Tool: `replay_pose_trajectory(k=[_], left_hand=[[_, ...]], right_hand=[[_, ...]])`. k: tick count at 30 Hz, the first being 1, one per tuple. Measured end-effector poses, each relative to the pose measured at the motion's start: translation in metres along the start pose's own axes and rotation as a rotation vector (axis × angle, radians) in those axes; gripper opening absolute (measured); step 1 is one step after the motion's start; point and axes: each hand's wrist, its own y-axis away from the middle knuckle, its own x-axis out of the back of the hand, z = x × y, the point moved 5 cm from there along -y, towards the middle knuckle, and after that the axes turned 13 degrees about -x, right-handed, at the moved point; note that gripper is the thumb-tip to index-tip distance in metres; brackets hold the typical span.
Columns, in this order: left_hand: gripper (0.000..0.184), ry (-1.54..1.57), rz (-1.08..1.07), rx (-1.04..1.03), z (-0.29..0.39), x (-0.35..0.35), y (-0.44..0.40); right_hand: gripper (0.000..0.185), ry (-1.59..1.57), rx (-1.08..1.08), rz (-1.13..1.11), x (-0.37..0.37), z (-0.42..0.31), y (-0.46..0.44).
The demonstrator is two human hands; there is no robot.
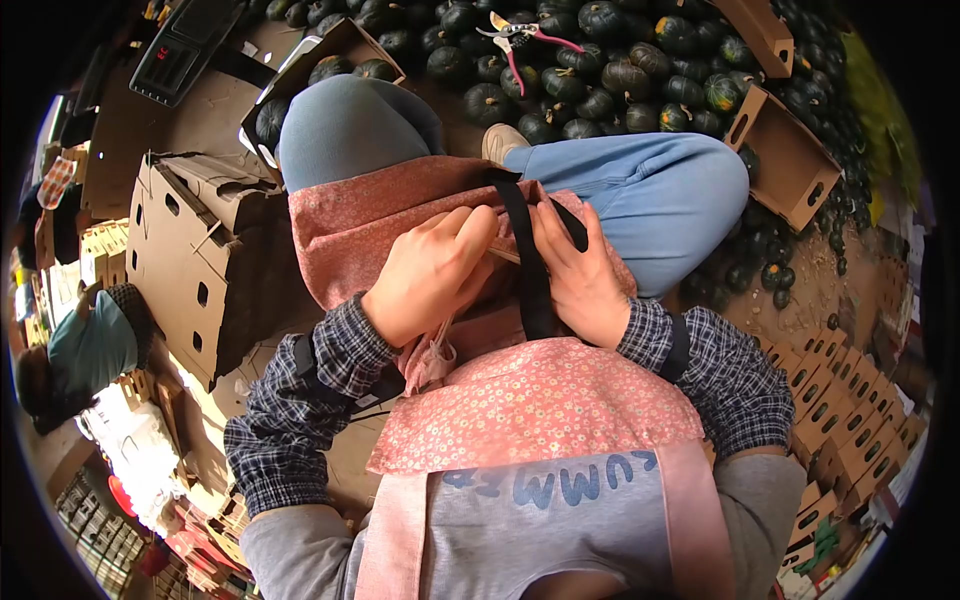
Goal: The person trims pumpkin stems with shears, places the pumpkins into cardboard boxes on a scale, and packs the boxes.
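Both of my hands are at the lap of my pink floral apron [560, 395]. My left hand [435, 272] is closed, fingers curled over the apron's folds; a thin pale edge shows beside it, but what it grips is hidden. Across from it, my right hand [585, 275] lies on the apron with fingers stretched and slightly spread, next to a black strap [526, 260] running down between the hands. Past my bent legs, pruning shears [512, 38] with pink handles rest with blades apart on a pile of dark green squashes [625, 80].
A cardboard box [365, 45] holding squashes stands beyond my left knee, near a black digital scale [180, 50]. Large folded cardboard [165, 265] is at left, with a co-worker [95, 335] behind. An open carton [790, 165] and stacked cartons [850, 415] are at right.
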Motion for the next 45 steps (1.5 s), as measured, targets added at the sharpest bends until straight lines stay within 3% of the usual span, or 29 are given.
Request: replay_pose_trajectory(k=[2,5,6,9,10,13,14,15,17,20,23,26,30,33,37,40,43,45], left_hand=[[0.021,0.003,0.018,0.025,-0.005,0.002,-0.003],[0.022,-0.045,0.034,-0.135,0.014,-0.006,0.003],[0.013,-0.052,0.017,-0.205,0.013,-0.005,0.005],[0.016,-0.170,-0.111,-0.304,0.026,-0.013,0.010],[0.018,-0.250,-0.204,-0.308,0.025,-0.024,0.014],[0.021,-0.473,-0.142,-0.157,0.019,-0.031,0.016],[0.028,-0.480,-0.047,-0.135,0.022,-0.036,0.018],[0.043,-0.487,-0.077,-0.147,0.022,-0.040,0.021],[0.052,-0.581,-0.061,-0.151,0.012,-0.051,0.021],[0.054,-0.387,-0.291,-0.170,0.001,-0.064,0.015],[0.053,-0.227,0.032,-0.153,0.000,-0.064,0.018],[0.055,0.026,0.058,-0.103,0.000,-0.061,0.016],[0.058,0.173,-0.004,0.069,-0.001,-0.054,0.023],[0.057,0.170,0.167,-0.017,0.009,-0.039,0.028],[0.043,0.064,0.114,0.020,0.014,-0.030,0.030],[0.032,0.007,0.073,0.004,0.021,-0.028,0.030],[0.028,0.003,0.105,-0.009,0.024,-0.033,0.033],[0.032,0.034,0.098,0.014,0.021,-0.035,0.034]], right_hand=[[0.048,0.017,-0.041,0.039,0.000,0.003,-0.009],[0.033,-0.103,0.000,0.256,-0.012,0.005,0.009],[0.030,-0.185,0.058,0.297,-0.011,0.002,0.009],[0.031,-0.130,-0.143,0.314,-0.013,0.005,0.006],[0.033,-0.003,-0.165,0.211,-0.017,0.003,0.003],[0.030,-0.005,-0.219,0.109,-0.037,0.003,-0.004],[0.028,-0.005,-0.211,0.084,-0.043,0.005,-0.006],[0.026,-0.005,-0.204,0.058,-0.047,0.006,-0.009],[0.024,-0.013,-0.163,-0.056,-0.051,0.014,-0.007],[0.018,-0.342,-0.090,-0.049,-0.039,0.026,0.002],[0.023,-0.550,0.045,0.133,-0.046,0.026,0.004],[0.027,-0.790,-0.026,0.201,-0.057,0.026,0.006],[0.020,-0.246,-0.140,0.249,-0.040,0.028,0.010],[0.016,-0.265,-0.139,0.330,-0.027,0.026,0.014],[0.019,-0.819,-0.083,0.308,-0.012,0.032,0.005],[0.023,-0.843,-0.024,0.146,-0.014,0.031,0.012],[0.028,-0.476,-0.091,0.085,-0.008,0.040,0.020],[0.020,-0.415,-0.115,0.196,-0.007,0.040,0.028]])
